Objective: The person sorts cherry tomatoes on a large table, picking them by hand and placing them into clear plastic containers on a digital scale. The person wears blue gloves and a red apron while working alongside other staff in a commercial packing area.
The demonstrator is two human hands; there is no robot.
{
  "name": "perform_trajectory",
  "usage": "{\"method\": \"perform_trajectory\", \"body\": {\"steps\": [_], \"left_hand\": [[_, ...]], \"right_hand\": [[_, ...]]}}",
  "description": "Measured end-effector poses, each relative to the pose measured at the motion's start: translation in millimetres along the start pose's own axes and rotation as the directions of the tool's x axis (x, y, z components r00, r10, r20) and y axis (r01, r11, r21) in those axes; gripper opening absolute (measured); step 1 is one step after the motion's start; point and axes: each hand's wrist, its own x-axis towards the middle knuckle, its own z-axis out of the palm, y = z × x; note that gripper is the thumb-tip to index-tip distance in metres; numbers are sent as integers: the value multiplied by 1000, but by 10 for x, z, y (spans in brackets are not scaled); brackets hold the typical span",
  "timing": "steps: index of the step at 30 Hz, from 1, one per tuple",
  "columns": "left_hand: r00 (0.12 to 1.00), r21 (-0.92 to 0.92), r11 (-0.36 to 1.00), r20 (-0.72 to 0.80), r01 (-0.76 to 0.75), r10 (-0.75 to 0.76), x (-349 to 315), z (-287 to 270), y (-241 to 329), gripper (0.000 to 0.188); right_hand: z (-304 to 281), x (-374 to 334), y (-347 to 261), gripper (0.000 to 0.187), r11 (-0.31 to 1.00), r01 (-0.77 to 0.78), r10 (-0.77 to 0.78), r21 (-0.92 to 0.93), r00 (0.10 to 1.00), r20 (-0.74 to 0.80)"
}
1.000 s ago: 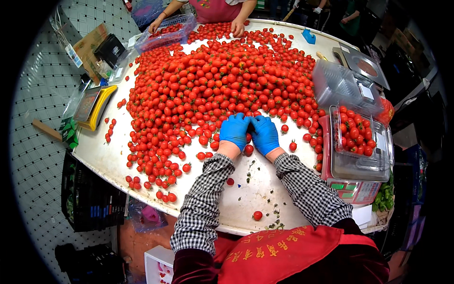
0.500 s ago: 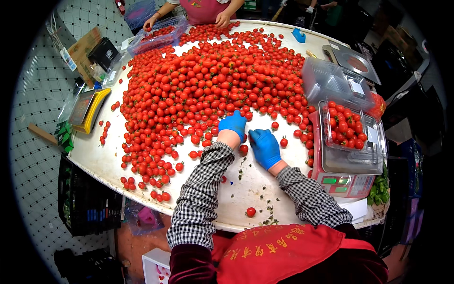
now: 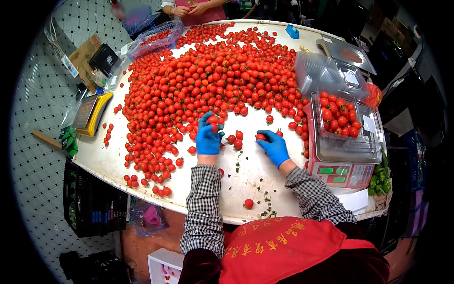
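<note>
Two blue-gloved hands work on the white desk (image 3: 142,163). One stray cherry tomato (image 3: 248,203) lies nearest the person, by the desk's near edge. Farther in, the right hand (image 3: 273,146) curls loosely around a cherry tomato (image 3: 260,137) at its fingertips; being round, it shows no long axis. Left of it, the left hand (image 3: 208,135) pinches another tomato (image 3: 213,127) at the near fringe of the tomato heap (image 3: 203,80). Right, a clear tray (image 3: 347,142) sits on a scale (image 3: 338,173).
</note>
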Motion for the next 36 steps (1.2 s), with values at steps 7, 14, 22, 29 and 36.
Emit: {"method": "perform_trajectory", "body": {"steps": [7,14,22,29,36], "left_hand": [[982,433,881,-104,189,-159,-275,-55,24,22],[961,903,-331,259,-275,-93,-236,472,-243,30],[990,771,-621,93,-142,-110,-259,553,-540,19],[988,865,-477,128,-156,-90,-121,434,-506,21],[947,856,517,140,31,-288,-234,1344,-560,34]], "right_hand": [[-105,-225,-132,44,487,-396,223,778,918,328],[-41,-494,-100,38,523,-503,201,688,857,474],[-313,-939,-172,41,634,-487,193,600,852,487],[-876,-1353,-689,36,865,-298,126,404,908,399],[-1949,-1253,-1174,32,946,211,-174,245,971,-162]]}}
